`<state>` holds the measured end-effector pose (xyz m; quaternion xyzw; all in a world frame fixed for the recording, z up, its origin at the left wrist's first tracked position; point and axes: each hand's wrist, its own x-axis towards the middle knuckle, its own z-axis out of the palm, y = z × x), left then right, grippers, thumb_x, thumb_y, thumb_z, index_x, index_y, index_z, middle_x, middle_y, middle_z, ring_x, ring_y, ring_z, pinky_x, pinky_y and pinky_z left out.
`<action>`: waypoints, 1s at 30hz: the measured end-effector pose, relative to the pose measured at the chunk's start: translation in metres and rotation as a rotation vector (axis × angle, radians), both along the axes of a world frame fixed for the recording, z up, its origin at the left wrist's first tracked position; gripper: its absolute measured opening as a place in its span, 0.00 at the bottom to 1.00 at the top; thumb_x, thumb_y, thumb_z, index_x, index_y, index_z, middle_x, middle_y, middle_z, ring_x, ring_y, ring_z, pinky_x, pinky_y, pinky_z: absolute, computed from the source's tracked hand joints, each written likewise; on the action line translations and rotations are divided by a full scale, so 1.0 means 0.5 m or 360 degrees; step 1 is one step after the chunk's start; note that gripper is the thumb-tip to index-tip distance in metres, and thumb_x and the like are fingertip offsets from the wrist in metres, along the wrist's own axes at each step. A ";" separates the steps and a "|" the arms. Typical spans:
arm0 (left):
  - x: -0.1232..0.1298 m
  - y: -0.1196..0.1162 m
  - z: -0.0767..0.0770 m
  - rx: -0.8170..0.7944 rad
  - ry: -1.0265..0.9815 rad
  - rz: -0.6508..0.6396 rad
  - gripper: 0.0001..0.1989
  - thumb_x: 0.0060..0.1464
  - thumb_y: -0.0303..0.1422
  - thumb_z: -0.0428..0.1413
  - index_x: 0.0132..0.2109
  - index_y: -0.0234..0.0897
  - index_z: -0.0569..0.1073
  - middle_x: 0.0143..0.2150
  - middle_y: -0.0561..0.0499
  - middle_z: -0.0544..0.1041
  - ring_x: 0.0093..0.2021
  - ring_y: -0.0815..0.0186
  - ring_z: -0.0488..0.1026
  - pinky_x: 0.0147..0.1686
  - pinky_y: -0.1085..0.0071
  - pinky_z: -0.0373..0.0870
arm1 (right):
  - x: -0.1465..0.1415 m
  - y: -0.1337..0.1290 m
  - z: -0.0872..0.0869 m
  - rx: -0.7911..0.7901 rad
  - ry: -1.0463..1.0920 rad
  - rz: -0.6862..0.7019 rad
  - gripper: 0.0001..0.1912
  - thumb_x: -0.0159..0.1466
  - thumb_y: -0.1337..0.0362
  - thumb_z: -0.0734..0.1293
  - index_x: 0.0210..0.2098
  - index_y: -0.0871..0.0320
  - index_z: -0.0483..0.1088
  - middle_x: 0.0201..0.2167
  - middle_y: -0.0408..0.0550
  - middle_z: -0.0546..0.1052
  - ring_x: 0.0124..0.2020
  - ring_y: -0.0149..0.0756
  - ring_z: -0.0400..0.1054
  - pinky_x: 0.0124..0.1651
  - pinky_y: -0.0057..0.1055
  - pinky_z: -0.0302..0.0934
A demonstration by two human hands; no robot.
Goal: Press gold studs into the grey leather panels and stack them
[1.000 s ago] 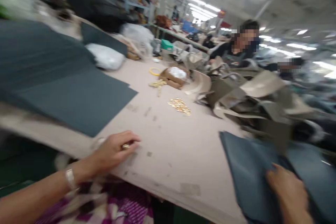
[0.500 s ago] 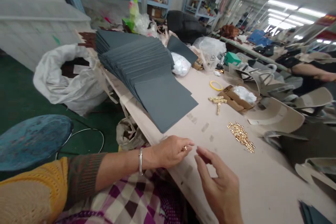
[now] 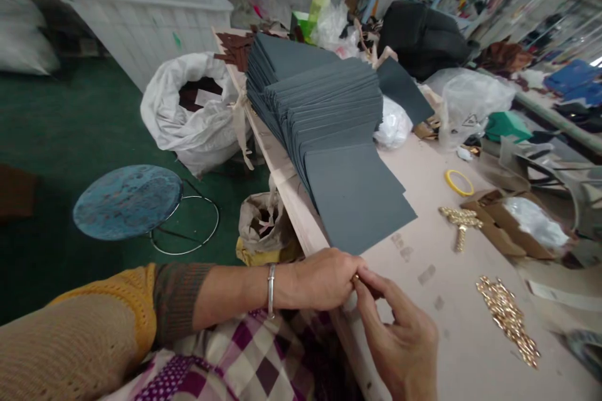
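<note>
My left hand [image 3: 324, 279], a silver bangle [image 3: 271, 291] on its wrist, is curled closed over the table's near edge. My right hand [image 3: 402, 329] meets it, thumb and forefinger pinched at a small gold metal piece [image 3: 356, 277] by the left fingers. Anything deeper in the left palm is hidden. Just beyond the hands lies a fanned stack of dark grey-green sheets [image 3: 352, 194]. To the right is a loose pile of small gold metal pieces [image 3: 508, 319]. Farther back, more gold pieces [image 3: 461, 219] sit in a T-shaped group.
A yellow ring [image 3: 459, 182] and an open cardboard box [image 3: 493, 225] holding white plastic are on the table [image 3: 423, 307]. Left of it stand a white sack [image 3: 164, 119], a blue round stool [image 3: 126, 200] and a small beige bag [image 3: 256, 219]. Bags and a black cushion-like item [image 3: 418, 37] crowd the back.
My right fingertips have closed in and now touch my left hand at the gold piece; a gap was between them before. The view has swung left and down.
</note>
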<state>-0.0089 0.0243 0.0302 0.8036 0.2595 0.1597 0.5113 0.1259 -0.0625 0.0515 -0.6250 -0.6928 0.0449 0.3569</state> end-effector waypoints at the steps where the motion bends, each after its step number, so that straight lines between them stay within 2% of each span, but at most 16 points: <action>1: -0.003 0.003 0.001 0.0003 0.0012 0.0014 0.13 0.52 0.21 0.49 0.40 0.38 0.75 0.40 0.50 0.82 0.40 0.64 0.79 0.39 0.74 0.71 | -0.004 0.005 0.002 0.0013 -0.0016 0.0009 0.07 0.63 0.65 0.66 0.37 0.57 0.77 0.32 0.46 0.82 0.26 0.31 0.75 0.33 0.24 0.70; 8: -0.021 0.017 0.012 -0.0047 0.0085 0.0068 0.10 0.53 0.21 0.52 0.39 0.37 0.75 0.38 0.50 0.82 0.40 0.64 0.79 0.37 0.75 0.71 | -0.023 0.031 0.012 0.0008 -0.0089 0.0026 0.07 0.63 0.64 0.65 0.36 0.57 0.76 0.30 0.45 0.81 0.21 0.30 0.71 0.30 0.25 0.69; 13: -0.027 0.018 0.009 -0.0012 0.0106 0.0088 0.09 0.54 0.23 0.52 0.39 0.37 0.75 0.37 0.50 0.82 0.38 0.64 0.79 0.35 0.75 0.71 | -0.034 0.033 0.008 0.0023 -0.0133 -0.0031 0.07 0.63 0.64 0.65 0.36 0.57 0.76 0.28 0.45 0.81 0.22 0.31 0.71 0.31 0.25 0.68; 16: -0.027 0.019 0.005 0.0076 0.0127 0.0081 0.08 0.54 0.23 0.52 0.39 0.37 0.74 0.36 0.49 0.82 0.38 0.63 0.79 0.35 0.74 0.70 | -0.042 0.035 0.004 0.0048 -0.0179 -0.0100 0.08 0.63 0.63 0.64 0.35 0.57 0.76 0.26 0.45 0.80 0.21 0.31 0.71 0.30 0.26 0.67; 22: -0.028 0.021 0.005 0.0308 0.0251 0.0097 0.04 0.56 0.26 0.52 0.37 0.36 0.71 0.31 0.50 0.79 0.33 0.60 0.78 0.28 0.73 0.66 | -0.055 0.044 -0.012 0.0045 -0.0208 -0.0283 0.10 0.61 0.63 0.63 0.34 0.57 0.76 0.23 0.45 0.78 0.22 0.34 0.72 0.29 0.27 0.67; 26: -0.032 0.022 0.011 0.0248 0.0251 0.0105 0.06 0.55 0.26 0.52 0.39 0.36 0.73 0.32 0.49 0.79 0.35 0.60 0.78 0.30 0.72 0.67 | -0.058 0.044 -0.022 -0.0067 -0.0041 -0.0332 0.09 0.60 0.61 0.64 0.33 0.56 0.76 0.25 0.45 0.79 0.25 0.36 0.73 0.33 0.29 0.68; 30: -0.044 0.023 0.014 -0.0023 0.0065 0.0144 0.13 0.56 0.24 0.50 0.44 0.38 0.76 0.38 0.49 0.82 0.40 0.63 0.78 0.38 0.73 0.70 | -0.057 0.050 -0.020 -0.0363 0.0438 -0.0235 0.12 0.62 0.58 0.64 0.36 0.57 0.76 0.30 0.47 0.80 0.29 0.37 0.74 0.33 0.29 0.68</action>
